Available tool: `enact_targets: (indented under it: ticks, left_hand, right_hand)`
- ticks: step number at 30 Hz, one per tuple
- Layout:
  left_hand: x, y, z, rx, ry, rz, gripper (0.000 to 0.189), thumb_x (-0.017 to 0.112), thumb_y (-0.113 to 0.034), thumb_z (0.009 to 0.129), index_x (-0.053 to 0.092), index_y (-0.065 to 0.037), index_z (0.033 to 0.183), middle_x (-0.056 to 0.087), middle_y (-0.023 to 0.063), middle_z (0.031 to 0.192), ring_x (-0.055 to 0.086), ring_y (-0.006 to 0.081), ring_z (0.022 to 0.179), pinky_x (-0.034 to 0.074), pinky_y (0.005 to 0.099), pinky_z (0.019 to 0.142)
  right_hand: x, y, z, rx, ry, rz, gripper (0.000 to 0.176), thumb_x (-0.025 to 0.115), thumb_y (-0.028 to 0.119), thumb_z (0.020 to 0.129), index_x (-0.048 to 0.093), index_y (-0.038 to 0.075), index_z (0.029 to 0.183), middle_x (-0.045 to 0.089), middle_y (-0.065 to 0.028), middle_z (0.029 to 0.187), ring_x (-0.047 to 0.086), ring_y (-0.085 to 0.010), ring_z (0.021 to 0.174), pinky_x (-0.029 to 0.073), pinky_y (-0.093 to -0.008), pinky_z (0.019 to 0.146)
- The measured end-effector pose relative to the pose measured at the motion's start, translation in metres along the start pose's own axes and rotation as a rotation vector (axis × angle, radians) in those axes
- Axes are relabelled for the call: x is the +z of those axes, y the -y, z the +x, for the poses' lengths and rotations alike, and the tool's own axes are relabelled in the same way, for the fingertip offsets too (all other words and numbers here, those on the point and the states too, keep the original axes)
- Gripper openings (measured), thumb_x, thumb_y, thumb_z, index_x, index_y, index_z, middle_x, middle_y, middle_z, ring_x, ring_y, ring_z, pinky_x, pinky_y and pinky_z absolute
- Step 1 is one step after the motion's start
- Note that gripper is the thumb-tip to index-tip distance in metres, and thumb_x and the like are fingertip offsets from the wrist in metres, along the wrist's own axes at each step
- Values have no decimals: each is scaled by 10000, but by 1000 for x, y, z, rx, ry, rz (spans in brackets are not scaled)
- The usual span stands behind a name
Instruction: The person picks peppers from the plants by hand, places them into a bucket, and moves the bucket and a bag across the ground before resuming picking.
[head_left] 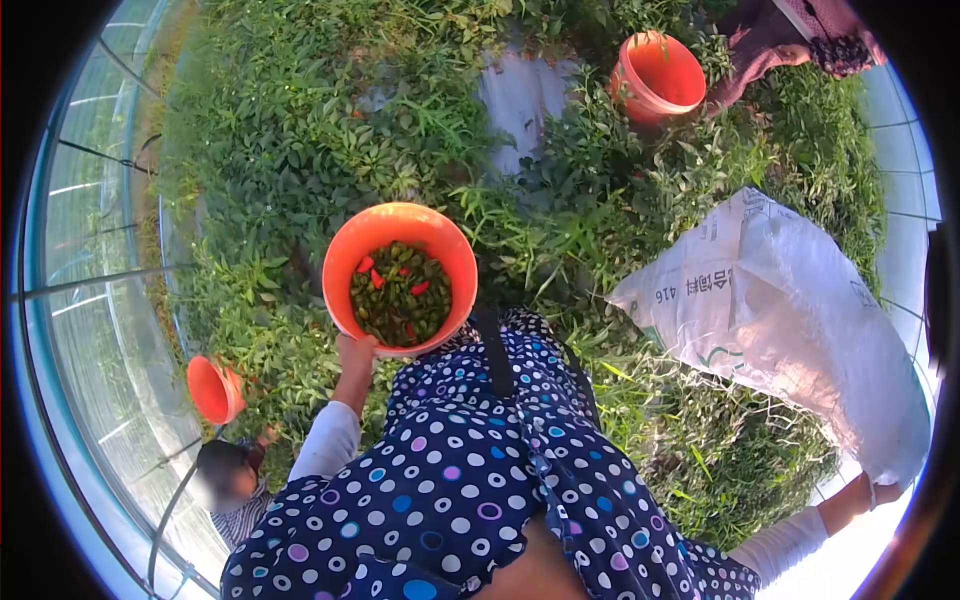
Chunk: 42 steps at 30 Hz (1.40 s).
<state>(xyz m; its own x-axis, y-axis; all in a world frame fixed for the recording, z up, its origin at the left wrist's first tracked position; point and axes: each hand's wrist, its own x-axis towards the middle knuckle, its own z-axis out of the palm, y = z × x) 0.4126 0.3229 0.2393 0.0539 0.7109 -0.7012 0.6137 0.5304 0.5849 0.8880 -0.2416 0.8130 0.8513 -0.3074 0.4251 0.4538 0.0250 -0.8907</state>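
My left hand [357, 355] is closed on the near-left rim of an orange-red bucket [452, 245] in front of my body. Inside, small green peppers [385, 295] with a few red ones among them cover the bottom. Far out to the right, my right hand [880, 492] is closed on the lower end of a large white woven sack [800, 310]. The sack has dark printing and looks bulky; its contents are hidden. Its narrow corner points left, over the plants.
Leafy green plants [300, 130] surround me, with a strip of pale plastic sheeting [520, 100] between them. Another bucket [665, 75] stands beside a person [790, 40] at top right. At lower left, a person [235, 490] is near a third bucket [212, 390], along the greenhouse wall [100, 240].
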Motion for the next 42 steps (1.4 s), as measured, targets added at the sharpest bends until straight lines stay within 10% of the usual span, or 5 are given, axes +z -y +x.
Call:
enact_targets:
  ticks: [9, 12, 14, 16, 42]
  left_hand:
    - [-18, 26, -4, 123, 3, -73, 345, 572, -27, 635, 475, 3, 965, 569, 86, 794, 575, 158, 625, 459, 262, 464]
    - [-23, 8, -25, 104, -35, -68, 364, 593, -40, 632, 471, -1, 972, 564, 78, 782, 547, 148, 577, 434, 249, 446]
    - [-31, 1, -28, -52, -44, -21, 510, 628, -2, 597, 434, 9, 1069, 562, 111, 948, 583, 212, 804, 488, 303, 687]
    - [-34, 0, -32, -50, -74, -14, 493, 627, 1, 595, 441, 4, 1051, 562, 108, 940, 581, 211, 794, 491, 301, 664]
    - [-1, -149, -17, -154, -32, -48, 292, 611, -48, 652, 490, 33, 905, 571, 97, 760, 579, 167, 574, 474, 257, 462]
  right_hand:
    - [-17, -241, -124, 573, 222, -319, 293, 492, 129, 835, 538, -32, 1076, 578, -102, 1019, 567, -226, 913, 478, -317, 705]
    - [-85, -334, -186, 1132, -206, -257, 261, 532, 204, 820, 527, 54, 1032, 610, -75, 913, 574, -206, 754, 433, -310, 539]
    - [-85, -333, -230, 1391, -8, -730, 234, 537, 219, 819, 530, 72, 1001, 626, -61, 859, 613, -192, 730, 416, -344, 518]
    - [-68, -333, -272, 1296, 256, -1242, 215, 495, 253, 842, 502, 134, 1021, 622, -11, 806, 603, -155, 625, 381, -333, 496]
    - [45, -383, -300, 1601, 737, -1120, 205, 506, 174, 832, 604, 21, 927, 640, -109, 736, 639, -196, 553, 421, -255, 374]
